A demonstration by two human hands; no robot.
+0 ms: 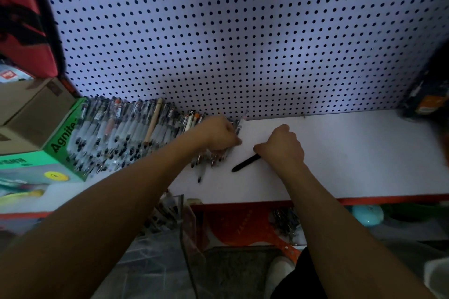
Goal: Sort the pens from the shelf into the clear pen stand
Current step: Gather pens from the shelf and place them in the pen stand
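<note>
A: How many pens are on the shelf?

B: Too many to count. They lie in a dense row against the pegboard, on the shelf's left half, long axes running from the board toward the shelf's front edge, dark tips forward.

A: And the hands?

B: Two. The left hand is curled round a small bunch at the row's right end. The right hand is fisted on one black pen, which slants from the fist down toward the left, its point forward.

A: The stand?

B: A clear pen stand sits below the shelf's front edge, pens inside; its count is unclear.

A: Anything else?

B: One green box touches the row's left end.
</note>
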